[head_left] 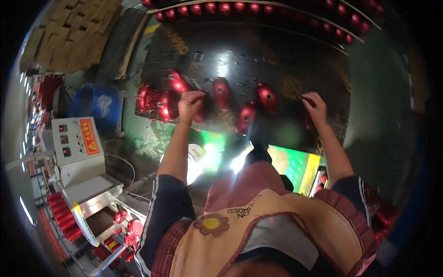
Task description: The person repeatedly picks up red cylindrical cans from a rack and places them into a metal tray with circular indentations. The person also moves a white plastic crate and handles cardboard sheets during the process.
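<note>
Shiny red cylinders with domed ends and a round opening stand on a dark board (258, 46). My left hand (191, 107) is closed, its thumb and fingertips pinched over a red cylinder partly hidden below it; something small and dark may be at the tips. Beside it are a tilted cylinder (177, 81) and another cylinder (168, 106). Between my hands stand a middle cylinder (221, 92), a leaning one (246, 117) and a cylinder (266, 96) nearer my right hand (316, 108). That hand is also pinched; what it holds, if anything, is too small to name.
Rows of red cylinders (239, 7) line the board's far side. Small bits (199, 56) are scattered on the board. At left are stacked cartons (74, 37), a blue drum (104, 105) and a control box (76, 141). More red parts (64, 217) stand at lower left.
</note>
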Demonstrator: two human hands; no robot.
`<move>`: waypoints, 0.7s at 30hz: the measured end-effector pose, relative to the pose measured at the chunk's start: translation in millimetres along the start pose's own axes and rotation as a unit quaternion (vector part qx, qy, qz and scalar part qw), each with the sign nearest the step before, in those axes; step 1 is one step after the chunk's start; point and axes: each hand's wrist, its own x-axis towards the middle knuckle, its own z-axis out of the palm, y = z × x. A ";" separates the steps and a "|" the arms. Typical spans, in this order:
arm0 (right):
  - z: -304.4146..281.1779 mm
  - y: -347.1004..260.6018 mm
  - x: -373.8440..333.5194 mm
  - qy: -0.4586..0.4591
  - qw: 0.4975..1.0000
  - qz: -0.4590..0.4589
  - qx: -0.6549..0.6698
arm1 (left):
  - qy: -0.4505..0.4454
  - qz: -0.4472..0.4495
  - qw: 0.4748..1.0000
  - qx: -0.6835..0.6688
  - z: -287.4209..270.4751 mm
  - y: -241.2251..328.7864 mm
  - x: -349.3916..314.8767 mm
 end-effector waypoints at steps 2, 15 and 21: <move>3.6 2.0 2.1 0.004 0.999 0.043 0.020 | -0.034 0.037 0.999 0.014 3.7 -2.9 2.6; 64.8 -32.3 16.8 -0.242 0.970 -0.014 0.019 | -0.262 -0.064 0.963 -0.001 40.1 26.3 8.6; 82.2 -24.4 39.7 -0.291 0.956 0.002 0.044 | -0.210 -0.058 0.976 0.030 61.8 17.6 10.5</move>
